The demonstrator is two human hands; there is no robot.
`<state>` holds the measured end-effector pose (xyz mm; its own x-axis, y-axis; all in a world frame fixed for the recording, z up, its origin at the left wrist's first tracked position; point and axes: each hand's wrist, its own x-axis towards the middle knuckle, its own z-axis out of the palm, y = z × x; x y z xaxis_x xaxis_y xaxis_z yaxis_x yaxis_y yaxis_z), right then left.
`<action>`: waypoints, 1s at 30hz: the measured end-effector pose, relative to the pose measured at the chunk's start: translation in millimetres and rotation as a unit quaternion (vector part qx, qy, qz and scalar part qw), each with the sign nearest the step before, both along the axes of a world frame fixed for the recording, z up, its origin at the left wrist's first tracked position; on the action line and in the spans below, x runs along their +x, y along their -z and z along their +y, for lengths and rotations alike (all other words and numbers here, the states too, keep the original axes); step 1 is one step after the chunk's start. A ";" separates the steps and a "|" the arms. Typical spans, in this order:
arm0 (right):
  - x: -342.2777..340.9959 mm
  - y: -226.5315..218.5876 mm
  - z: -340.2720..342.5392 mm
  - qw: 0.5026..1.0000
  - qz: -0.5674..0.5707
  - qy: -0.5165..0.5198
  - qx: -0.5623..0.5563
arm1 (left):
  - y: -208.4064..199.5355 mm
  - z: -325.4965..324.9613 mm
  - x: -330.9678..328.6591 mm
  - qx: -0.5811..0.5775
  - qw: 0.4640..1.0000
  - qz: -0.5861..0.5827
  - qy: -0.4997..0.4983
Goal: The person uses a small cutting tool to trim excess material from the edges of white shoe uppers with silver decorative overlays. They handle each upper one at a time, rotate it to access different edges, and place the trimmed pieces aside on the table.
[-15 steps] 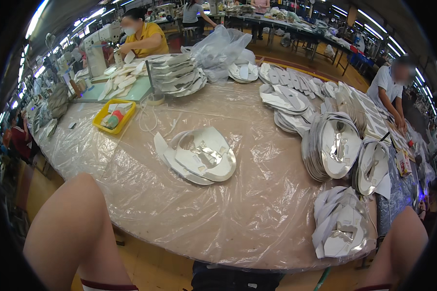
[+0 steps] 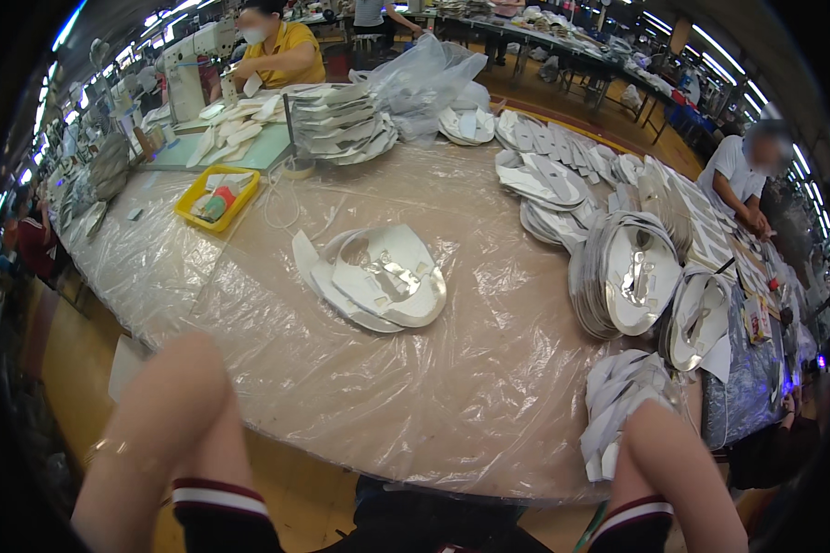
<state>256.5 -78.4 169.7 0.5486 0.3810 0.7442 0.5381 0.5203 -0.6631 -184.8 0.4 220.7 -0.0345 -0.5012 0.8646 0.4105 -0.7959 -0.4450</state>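
Note:
Neither of my hands is in view; only my bent bare arms show at the lower edge, elbows pointing forward. The left elbow stands over the near left table edge. My right arm covers part of a near right pile of white and grey shoe uppers (image 2: 609, 387). In the middle of the plastic-covered table (image 2: 360, 396) lies a small overlapping set of white shoe uppers (image 2: 392, 281) with shiny silvery parts. What my hands hold or touch cannot be seen.
Tall stacks of shoe uppers (image 2: 638, 276) line the right side. At the back left are a yellow tray (image 2: 217, 198) with small items, another upper stack (image 2: 337, 129) and a clear plastic bag (image 2: 415, 83). A person in yellow works at a sewing machine (image 2: 184, 88); another stands far right.
Both my arms have moved inward, the right one now overlapping the near right pile. The view has shifted slightly, and the striped sleeves show more. The shoe uppers in the middle appear unmoved.

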 end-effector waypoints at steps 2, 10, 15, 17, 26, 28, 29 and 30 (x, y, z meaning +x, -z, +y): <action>-24.0 -2.4 15.0 0.995 0.026 -0.092 0.007 | 22.7 19.5 3.8 -0.064 0.993 -0.095 -0.012; -153.8 161.4 176.5 0.868 0.005 -0.265 -0.421 | 194.8 34.1 98.8 -0.646 0.757 -0.096 0.042; -186.3 225.3 226.3 0.837 -0.179 -0.202 -0.475 | 233.5 -10.9 85.5 -0.673 0.737 -0.046 -0.051; -191.6 223.6 229.8 0.849 -0.169 -0.205 -0.458 | 231.5 -13.8 74.4 -0.699 0.710 -0.072 -0.056; -69.9 174.1 110.0 0.791 0.007 -0.368 -0.489 | 178.0 25.7 45.4 -0.647 0.749 0.010 -0.142; -47.1 165.6 64.7 0.796 0.058 -0.368 -0.477 | 183.7 30.7 62.0 -0.752 0.645 0.131 -0.028; -38.6 162.1 51.3 0.784 0.041 -0.358 -0.506 | 190.7 31.6 71.9 -0.776 0.601 0.184 0.040; -30.0 158.2 38.6 0.770 0.023 -0.350 -0.534 | 201.2 34.5 83.3 -0.811 0.517 0.245 0.122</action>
<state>226.5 -39.7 11.6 -0.0527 0.9760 -0.2113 0.3372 -0.1818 -0.9237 -101.5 34.9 19.5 0.4965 0.8648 0.0747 0.3638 -0.2854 0.8866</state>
